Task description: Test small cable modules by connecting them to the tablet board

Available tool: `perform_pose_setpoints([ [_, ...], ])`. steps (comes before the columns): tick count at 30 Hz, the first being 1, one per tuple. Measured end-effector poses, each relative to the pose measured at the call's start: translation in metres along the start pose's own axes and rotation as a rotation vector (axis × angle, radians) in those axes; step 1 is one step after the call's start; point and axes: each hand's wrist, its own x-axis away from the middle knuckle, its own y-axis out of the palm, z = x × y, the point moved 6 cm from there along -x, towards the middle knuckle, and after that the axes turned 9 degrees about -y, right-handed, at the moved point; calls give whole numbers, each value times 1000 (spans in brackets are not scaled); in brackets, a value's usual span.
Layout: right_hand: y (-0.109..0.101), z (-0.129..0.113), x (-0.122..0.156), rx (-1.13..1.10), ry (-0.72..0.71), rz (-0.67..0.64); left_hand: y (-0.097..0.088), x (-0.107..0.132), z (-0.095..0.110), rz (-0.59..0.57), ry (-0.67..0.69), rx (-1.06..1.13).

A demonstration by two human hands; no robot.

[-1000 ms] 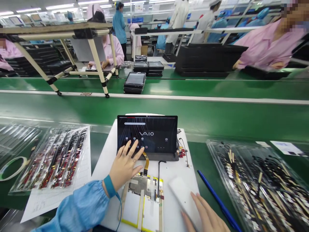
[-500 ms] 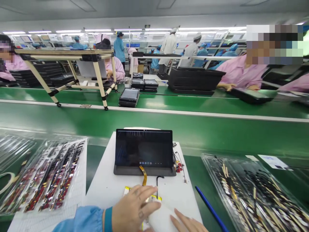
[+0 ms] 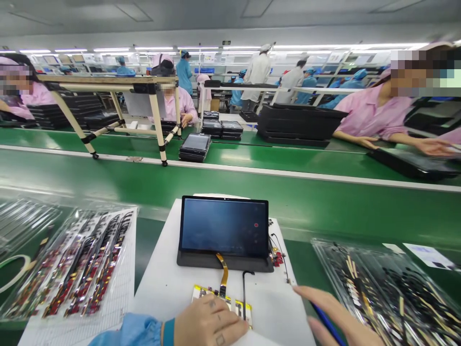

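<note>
- Our left hand [image 3: 212, 327], in a blue sleeve [image 3: 126, 334], lies flat with its fingers together over the near edge of a circuit board [image 3: 212, 292]; it is not closed around anything.
- Our right hand [image 3: 336, 315] is open, thumb and fingers apart, with a blue pen [image 3: 326, 323] passing between them; we cannot tell whether they touch it.
- Both hands are at a white pad [image 3: 154, 283], the right at its edge.
- Just past the left hand, a tablet [image 3: 223, 227] stands on a dark case [image 3: 223, 262], joined to the board by a yellow ribbon cable [image 3: 223, 269].
- To the left of that hand lies a plastic tray of parts [image 3: 82, 262], and to the right of the right hand, another [image 3: 382, 293].
- Well beyond the hands, across a green conveyor belt [image 3: 230, 192], a co-worker in a pink smock [image 3: 370, 115] handles another tablet [image 3: 414, 163].
</note>
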Motion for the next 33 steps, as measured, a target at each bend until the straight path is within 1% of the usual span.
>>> perform_pose_setpoints([
  [2,-4,11,-11,-26,38,-5,0,1,-1,-7,11,6],
  [4,-7,18,-22,-73,43,-22,-1,1,-2,-3,31,12],
  [8,-6,18,-37,-145,-66,-16,-3,0,-2,13,51,12],
  [11,2,18,-39,-110,-126,0,-5,-1,-1,0,68,20],
  [15,18,21,-45,-21,-170,36,-8,-1,-1,3,84,54],
  [19,32,21,-62,40,-214,95,-13,4,-2,58,92,62],
  [22,37,16,-73,77,-246,162,-18,7,-4,112,70,51],
  [25,38,11,-74,98,-258,207,-25,7,-3,162,37,44],
  [27,39,9,-70,105,-263,212,-28,5,-1,184,34,47],
  [30,42,8,-64,119,-269,186,-27,3,1,161,46,69],
  [33,47,9,-65,135,-263,130,-20,4,-1,112,48,80],
])
